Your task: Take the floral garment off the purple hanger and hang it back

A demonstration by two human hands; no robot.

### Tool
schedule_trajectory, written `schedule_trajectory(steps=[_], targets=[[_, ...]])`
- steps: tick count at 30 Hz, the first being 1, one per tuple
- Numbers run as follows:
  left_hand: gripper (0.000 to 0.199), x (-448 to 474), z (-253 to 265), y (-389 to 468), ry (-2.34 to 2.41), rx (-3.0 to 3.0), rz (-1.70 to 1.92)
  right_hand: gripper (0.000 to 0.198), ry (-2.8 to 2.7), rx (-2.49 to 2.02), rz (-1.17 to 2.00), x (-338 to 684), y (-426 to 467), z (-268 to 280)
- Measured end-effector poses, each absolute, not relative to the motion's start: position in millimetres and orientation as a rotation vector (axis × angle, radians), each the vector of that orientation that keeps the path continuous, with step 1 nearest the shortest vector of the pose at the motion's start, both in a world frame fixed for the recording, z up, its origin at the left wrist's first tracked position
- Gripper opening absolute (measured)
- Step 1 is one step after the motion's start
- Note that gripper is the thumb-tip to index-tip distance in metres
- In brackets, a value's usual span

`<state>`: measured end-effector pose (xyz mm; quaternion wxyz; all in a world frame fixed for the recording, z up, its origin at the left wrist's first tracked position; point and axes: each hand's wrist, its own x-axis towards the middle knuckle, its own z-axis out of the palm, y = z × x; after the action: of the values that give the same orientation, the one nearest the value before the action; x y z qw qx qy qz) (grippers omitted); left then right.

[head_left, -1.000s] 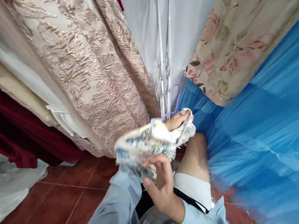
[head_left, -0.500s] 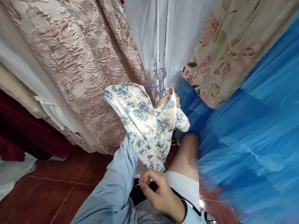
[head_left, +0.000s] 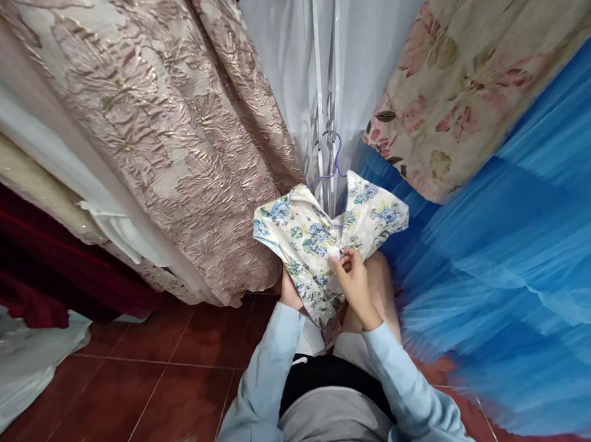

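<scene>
A small white top (head_left: 294, 237) with blue roses hangs in front of my knees on a thin purple wire hanger (head_left: 337, 155), its V-shaped neckline open upward. At the bottom of the neckline, the thumb and fingers of my right hand (head_left: 356, 281) pinch the front edge of the cloth. My left hand (head_left: 290, 293) is at the top's lower left side, with its fingers hidden behind or inside the fabric, so their grip does not show.
Pink-gold brocade cloth (head_left: 181, 127) hangs at the left, sheer white fabric (head_left: 281, 40) behind. On the right are a floral beige panel (head_left: 432, 116) and blue tulle (head_left: 512, 281). Dark red velvet (head_left: 33, 252) hangs far left above red floor tiles (head_left: 184, 401).
My left hand has withdrawn from the neckline to the top's lower left side. My right hand has risen from my lap to the front edge. The top has shifted right.
</scene>
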<state>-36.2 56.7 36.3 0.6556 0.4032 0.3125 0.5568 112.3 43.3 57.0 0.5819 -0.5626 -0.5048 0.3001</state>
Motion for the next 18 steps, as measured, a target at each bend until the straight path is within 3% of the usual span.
schedule_trajectory(steps=[2, 4, 8, 10, 13, 18], targets=[[0.09, -41.0, 23.7, 49.6, 0.655, 0.672, 1.298, 0.025, -1.241, -1.338, 0.636, 113.8, 58.2, 65.9], [0.085, -46.3, 15.8, 43.7, 0.744, 0.641, 1.341, 0.03, -1.292, -1.343, 0.601, 113.6, 63.5, 73.0], [0.078, -56.0, 17.9, 36.7, 1.198, 1.108, 1.769, 0.038, -1.279, -1.301, 0.717, 109.2, 46.7, 77.9], [0.069, -55.6, 25.9, 34.1, 1.349, 1.557, 1.889, 0.041, -1.262, -1.282, 0.831, 105.6, 31.7, 77.0], [0.041, -41.4, 38.4, 32.4, 1.232, 2.059, 1.642, 0.042, -1.262, -1.244, 0.981, 102.0, 13.8, 77.6], [0.03, -1.1, 46.1, 40.4, 1.112, 1.579, 1.779, 0.04, -1.262, -1.211, 1.138, 107.7, 16.4, 94.3]])
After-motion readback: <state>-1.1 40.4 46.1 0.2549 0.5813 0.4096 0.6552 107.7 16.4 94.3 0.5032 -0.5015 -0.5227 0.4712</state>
